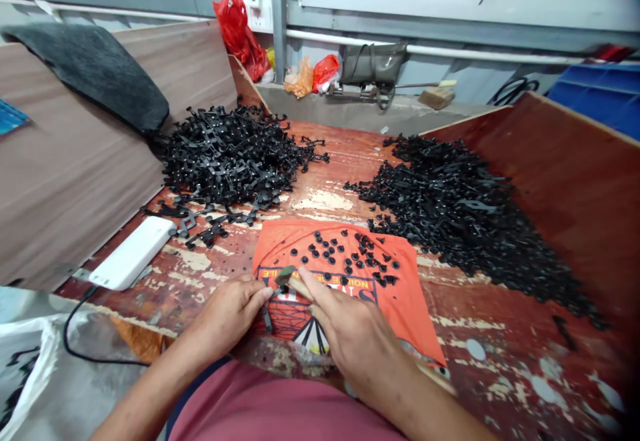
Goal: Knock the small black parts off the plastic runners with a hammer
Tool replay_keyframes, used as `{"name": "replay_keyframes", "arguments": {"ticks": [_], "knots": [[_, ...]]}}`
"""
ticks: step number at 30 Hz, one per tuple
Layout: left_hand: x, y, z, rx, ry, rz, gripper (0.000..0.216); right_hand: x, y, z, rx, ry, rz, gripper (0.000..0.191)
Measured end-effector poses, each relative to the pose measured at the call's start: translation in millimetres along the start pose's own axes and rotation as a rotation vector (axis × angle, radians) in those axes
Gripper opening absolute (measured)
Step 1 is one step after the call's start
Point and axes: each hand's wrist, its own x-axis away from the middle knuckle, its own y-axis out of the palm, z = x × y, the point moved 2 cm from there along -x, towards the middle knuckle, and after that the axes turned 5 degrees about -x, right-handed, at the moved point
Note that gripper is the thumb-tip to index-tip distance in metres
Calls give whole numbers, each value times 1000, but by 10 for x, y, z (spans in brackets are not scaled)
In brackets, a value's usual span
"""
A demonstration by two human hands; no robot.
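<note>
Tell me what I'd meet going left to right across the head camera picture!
White box with a cable → left hand → greenish tool head → right hand → right heap of black parts → big blue thing by the right edge.

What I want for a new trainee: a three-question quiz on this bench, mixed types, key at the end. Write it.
1. Which hand grips the tool? A) left B) right
2. True or false: the white device lies to the left of the orange cloth.
3. Fill in: the small pieces scattered on the cloth are coloured ____.

Key: 1. B, the right hand. 2. True. 3. Black.
</note>
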Motion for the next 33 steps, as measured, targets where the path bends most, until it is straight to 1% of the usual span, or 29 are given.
{"name": "replay_keyframes", "arguments": {"ticks": [2,4,7,9,10,12,14,16,18,20,23,25,27,30,33], "knots": [[7,-27,18,39,-18,10,44,-34,7,33,-60,30,-20,56],[13,-83,58,140,-30,11,42,-62,-48,50,-161,48,-2,53],[17,-169,161,465,-36,-34,35,-69,-219,47,-312,108,95,41],[5,-183,244,680,-80,-73,32,-53,-322,26,-415,175,136,30],[-7,-171,287,749,-109,-83,32,-45,-353,8,-474,202,125,24],[-39,-118,373,814,-148,-77,33,-42,-370,-42,-572,232,66,15],[-66,-48,452,860,-160,-58,33,-64,-345,-84,-596,237,26,11],[-75,13,512,946,-166,-74,32,-109,-306,-91,-569,244,38,9],[-78,41,537,1036,-170,-118,33,-156,-270,-58,-580,244,55,8],[-100,34,517,1057,-188,-125,34,-180,-260,9,-613,234,68,10],[-193,2,420,1014,-272,-9,35,-131,-319,160,-561,227,156,17],[-278,13,356,1031,-329,13,37,-42,-375,275,-475,249,210,22],[-352,53,314,1044,-372,-25,38,67,-408,381,-430,274,215,27],[-411,118,280,1005,-411,-78,40,213,-399,496,-440,288,195,37],[-417,161,261,978,-422,-100,43,294,-359,550,-446,306,170,37]]}}
